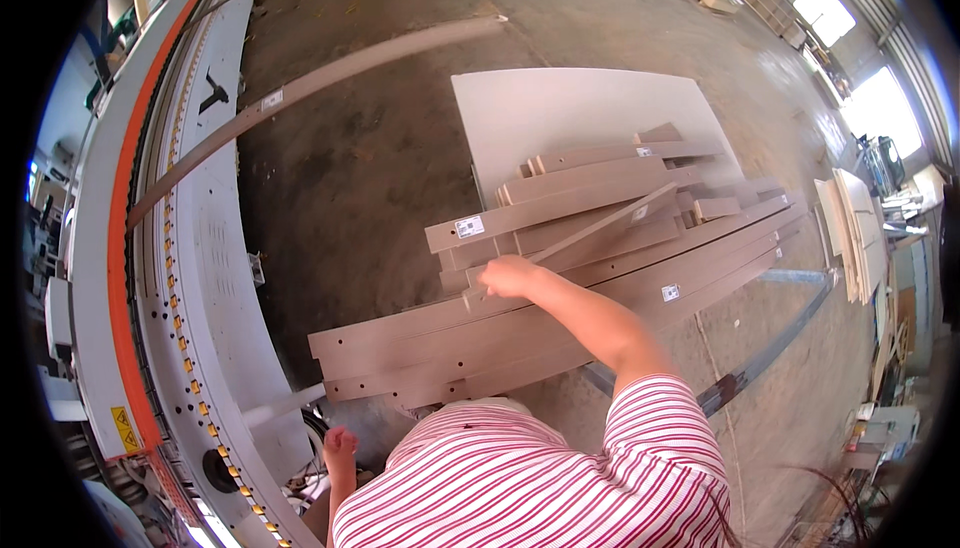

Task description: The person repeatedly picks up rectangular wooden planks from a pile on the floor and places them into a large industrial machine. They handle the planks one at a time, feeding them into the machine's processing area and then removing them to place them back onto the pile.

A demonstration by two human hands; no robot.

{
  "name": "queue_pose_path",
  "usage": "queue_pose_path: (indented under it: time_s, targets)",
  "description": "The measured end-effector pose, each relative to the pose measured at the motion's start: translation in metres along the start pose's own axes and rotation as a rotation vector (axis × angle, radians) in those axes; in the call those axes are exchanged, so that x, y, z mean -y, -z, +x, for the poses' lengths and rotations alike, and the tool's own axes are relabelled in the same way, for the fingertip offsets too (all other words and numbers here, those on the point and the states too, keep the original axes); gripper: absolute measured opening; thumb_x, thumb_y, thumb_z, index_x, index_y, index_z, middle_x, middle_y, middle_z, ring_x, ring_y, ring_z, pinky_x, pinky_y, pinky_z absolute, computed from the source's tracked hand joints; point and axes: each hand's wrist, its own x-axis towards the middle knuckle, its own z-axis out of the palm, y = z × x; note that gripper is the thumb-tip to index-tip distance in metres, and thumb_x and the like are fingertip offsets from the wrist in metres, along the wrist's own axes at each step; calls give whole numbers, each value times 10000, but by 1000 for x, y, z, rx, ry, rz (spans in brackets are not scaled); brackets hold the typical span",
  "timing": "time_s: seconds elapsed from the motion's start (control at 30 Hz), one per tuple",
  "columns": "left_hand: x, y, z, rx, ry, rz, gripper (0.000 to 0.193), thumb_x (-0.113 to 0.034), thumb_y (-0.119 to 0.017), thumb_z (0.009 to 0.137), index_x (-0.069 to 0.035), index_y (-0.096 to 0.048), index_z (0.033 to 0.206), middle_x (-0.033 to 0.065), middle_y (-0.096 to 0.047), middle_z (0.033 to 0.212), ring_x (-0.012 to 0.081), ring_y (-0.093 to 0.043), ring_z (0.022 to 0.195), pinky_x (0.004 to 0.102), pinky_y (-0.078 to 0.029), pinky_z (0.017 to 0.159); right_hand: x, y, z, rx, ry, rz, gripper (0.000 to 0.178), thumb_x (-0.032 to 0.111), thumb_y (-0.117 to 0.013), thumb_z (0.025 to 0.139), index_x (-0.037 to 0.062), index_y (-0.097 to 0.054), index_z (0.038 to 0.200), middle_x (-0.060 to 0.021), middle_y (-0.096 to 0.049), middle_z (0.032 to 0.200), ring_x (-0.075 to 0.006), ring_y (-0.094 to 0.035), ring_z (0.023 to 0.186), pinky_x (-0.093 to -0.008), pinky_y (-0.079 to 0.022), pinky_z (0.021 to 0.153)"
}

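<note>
My right hand is closed around the near-left end of a narrow brown board strip, which slants up to the right across a pile. Under and around it lie several brown panels of differing lengths, some with white labels and drilled holes. Longer brown boards lie stacked along the near side, just in front of my body. Low at my left side hangs my left hand, its fingers curled and nothing visible in them.
A long machine with an orange edge and a row of yellow pieces runs along the left. One long brown strip sticks out from it over the floor. A large white board lies beneath the pile. Grey metal bars extend at right.
</note>
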Motion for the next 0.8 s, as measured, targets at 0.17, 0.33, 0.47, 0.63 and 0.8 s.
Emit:
queue_pose_path:
  time_s: [0.17, 0.33, 0.47, 0.63, 0.8]
  targets:
    - [-143, -86, -1, 330, -207, -251, 343, -184, -635, 931, -1, -540, 1205, 49, -630, 1022, 139, -613, 864, 262, -476, 799, 81, 80, 4, 29, 159, 334, 290, 298, -645, 847, 14, -647, 907, -175, -679, 867, -360, -661, 853, -477, -516, 728]
    - [-206, -133, -4, 278, -170, -625, 369, -210, -642, 931, -26, -511, 1222, 50, -629, 1064, 167, -640, 909, 332, -511, 857, 151, 80, 46, -129, 484, 554, 370, 392, -554, 921, 41, -606, 1027, -190, -669, 951, -366, -644, 901, -474, -496, 770]
    - [-197, -94, -2, 41, -63, -701, 274, -220, -650, 918, -41, -582, 1114, 57, -660, 982, 173, -659, 857, 356, -547, 812, 175, 93, 46, 130, 322, 450, 507, 526, -475, 954, 42, -590, 1050, -224, -656, 949, -414, -625, 898, -504, -484, 785]
    - [-170, 10, -3, -282, -111, -737, 293, -255, -686, 877, -28, -615, 1048, 74, -674, 929, 176, -662, 814, 335, -549, 748, 98, -8, 17, 349, 214, 435, 680, 652, -497, 898, -2, -656, 999, -191, -664, 924, -284, -634, 845, -409, -493, 739]
    - [-130, 140, -12, -688, -105, -850, 213, -274, -684, 884, -79, -631, 955, 9, -646, 807, 111, -596, 669, 280, -469, 594, 128, -26, -12, 545, 47, 438, 641, 583, -636, 838, -4, -616, 1092, -132, -654, 939, -227, -610, 872, -365, -488, 764]
